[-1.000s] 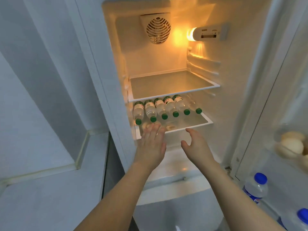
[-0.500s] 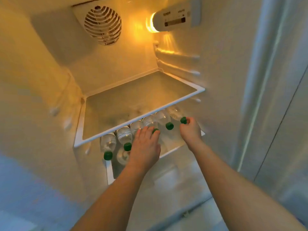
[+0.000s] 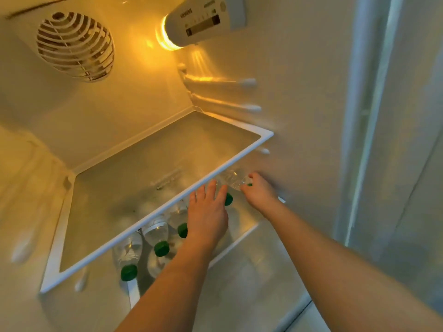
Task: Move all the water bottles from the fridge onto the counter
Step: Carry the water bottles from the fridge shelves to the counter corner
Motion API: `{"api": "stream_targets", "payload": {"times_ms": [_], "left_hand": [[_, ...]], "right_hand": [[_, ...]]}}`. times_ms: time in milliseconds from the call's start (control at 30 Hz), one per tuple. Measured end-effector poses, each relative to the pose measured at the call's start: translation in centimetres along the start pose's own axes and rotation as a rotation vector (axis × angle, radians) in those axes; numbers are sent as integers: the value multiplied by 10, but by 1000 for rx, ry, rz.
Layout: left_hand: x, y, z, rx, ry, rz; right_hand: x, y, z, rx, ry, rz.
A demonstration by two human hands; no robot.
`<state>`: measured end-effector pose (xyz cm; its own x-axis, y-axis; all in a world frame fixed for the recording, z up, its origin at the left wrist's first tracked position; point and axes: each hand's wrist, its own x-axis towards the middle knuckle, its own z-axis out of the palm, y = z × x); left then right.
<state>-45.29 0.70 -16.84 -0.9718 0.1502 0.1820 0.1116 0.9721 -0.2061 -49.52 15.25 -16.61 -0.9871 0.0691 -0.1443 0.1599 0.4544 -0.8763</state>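
Observation:
Several clear water bottles with green caps lie side by side on the fridge's lower shelf [image 3: 242, 239], caps towards me, partly hidden under the upper glass shelf [image 3: 239, 156]. The leftmost bottle [image 3: 127, 252] and the one beside it [image 3: 155, 232] lie untouched. My left hand [image 3: 207, 212] rests flat on the middle bottles with fingers stretched out, beside a green cap [image 3: 228, 199]. My right hand [image 3: 260, 194] is closed around the neck of the rightmost bottle [image 3: 233, 178], whose cap peeks out between the fingers.
The upper glass shelf hangs low over the bottles and bears nothing. A round fan vent [image 3: 74, 46] and the lit lamp and control unit [image 3: 203, 22] sit high on the back and side walls. The fridge's right wall and door seal [image 3: 364, 116] stand close to my right hand.
The view has closed in on the fridge interior. Both hands went from hovering in front of the shelf to the bottles: the right closed on the rightmost bottle's neck, the left slid further in over the middle ones.

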Motion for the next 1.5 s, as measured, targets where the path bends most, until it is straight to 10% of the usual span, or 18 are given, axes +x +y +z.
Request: {"api": "stream_targets", "payload": {"times_ms": [567,1167,1500], "left_hand": [[13,7,6,-24,20,83],[-67,35,-60,-894,495,-152],[-73,42,-63,-882,620,-206]], "right_hand": [[-70,22,-19,411,363,-156],[-88,-24,-45,505,629,-631],[-96,-39,-54,728,678,-452]]}}
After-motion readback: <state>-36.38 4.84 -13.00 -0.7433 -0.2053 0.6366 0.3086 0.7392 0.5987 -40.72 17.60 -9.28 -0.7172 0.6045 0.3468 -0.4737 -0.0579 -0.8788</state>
